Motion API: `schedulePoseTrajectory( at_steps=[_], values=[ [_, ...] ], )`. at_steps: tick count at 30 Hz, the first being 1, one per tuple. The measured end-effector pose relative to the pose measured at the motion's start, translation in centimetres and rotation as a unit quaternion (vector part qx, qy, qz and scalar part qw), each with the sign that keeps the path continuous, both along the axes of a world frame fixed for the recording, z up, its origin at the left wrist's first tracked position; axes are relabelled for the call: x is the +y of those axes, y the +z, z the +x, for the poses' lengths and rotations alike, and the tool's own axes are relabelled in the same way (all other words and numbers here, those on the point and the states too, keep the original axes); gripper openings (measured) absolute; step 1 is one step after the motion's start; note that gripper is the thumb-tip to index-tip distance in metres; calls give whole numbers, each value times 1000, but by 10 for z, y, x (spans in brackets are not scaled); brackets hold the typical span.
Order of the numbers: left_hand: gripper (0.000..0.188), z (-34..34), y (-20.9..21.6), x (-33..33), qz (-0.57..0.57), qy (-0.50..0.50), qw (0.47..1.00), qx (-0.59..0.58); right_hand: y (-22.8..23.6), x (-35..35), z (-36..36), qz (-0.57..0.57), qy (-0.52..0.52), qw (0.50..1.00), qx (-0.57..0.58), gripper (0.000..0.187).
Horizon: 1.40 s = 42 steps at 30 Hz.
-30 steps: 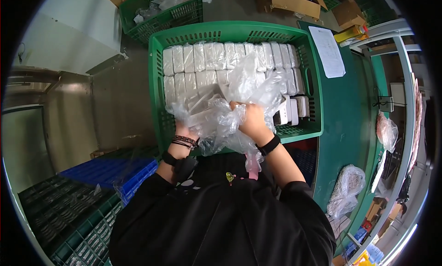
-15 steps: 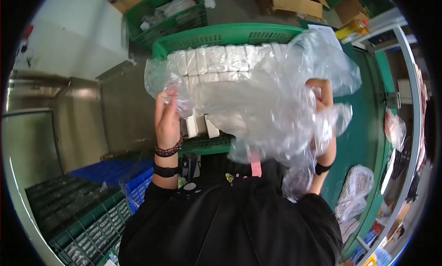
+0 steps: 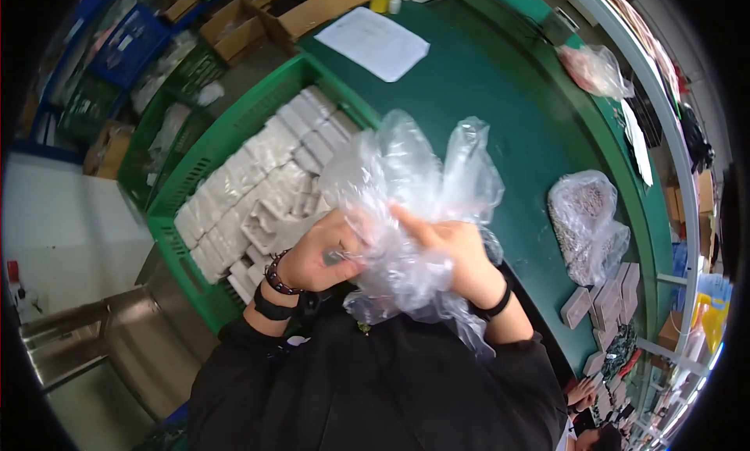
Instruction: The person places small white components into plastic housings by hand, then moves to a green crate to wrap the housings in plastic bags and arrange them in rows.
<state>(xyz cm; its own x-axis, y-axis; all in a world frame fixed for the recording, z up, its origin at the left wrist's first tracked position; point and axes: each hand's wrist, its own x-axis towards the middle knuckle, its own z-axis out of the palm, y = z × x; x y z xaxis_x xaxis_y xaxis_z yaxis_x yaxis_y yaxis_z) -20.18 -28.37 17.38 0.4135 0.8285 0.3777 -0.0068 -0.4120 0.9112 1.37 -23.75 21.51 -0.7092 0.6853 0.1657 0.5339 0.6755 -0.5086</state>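
In front of my chest, a crumpled clear plastic bag is bunched between my hands. My left hand is closed on its left side, with the fingertips partly hidden by the film. My right hand grips the bag from the right, index finger reaching across the gathered plastic. Left of the hands is a green plastic crate, standing at an angle. Rows of white and pale grey rectangular pieces fill it, several under clear wrap. The nearer ones show open, hollow shapes.
A green work table extends to the right, carrying a white paper sheet. Farther right are a clear bag of small grey bits and several grey blocks. A co-worker's hands show at lower right. Cardboard boxes stand beyond the crate.
My view has turned right, toward the green table. My hands, earlier wide apart with the bag spread over the crate, have come together and bunched the bag right of the crate.
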Motion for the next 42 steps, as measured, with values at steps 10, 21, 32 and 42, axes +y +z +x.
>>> schedulePoseTrajectory(
  at_steps=[10, 21, 32, 42],
  values=[
    [4, 135, -11, 103, -273, 235, 922, -143, -69, 74, 136, 227, -80, 970, -22, 13],
    [8, 202, 22, 167, -236, 50, 965, 105, -89, 95, 170, 92, -165, 980, -62, 19],
    [24, 157, -42, 230, -127, 372, 919, 22, -57, 78, 225, -417, -14, 840, 347, 17],
    [23, 198, 45, 187, -133, -54, 977, -155, -82, 144, 135, -522, 175, 479, 684, 31]
  ],
)
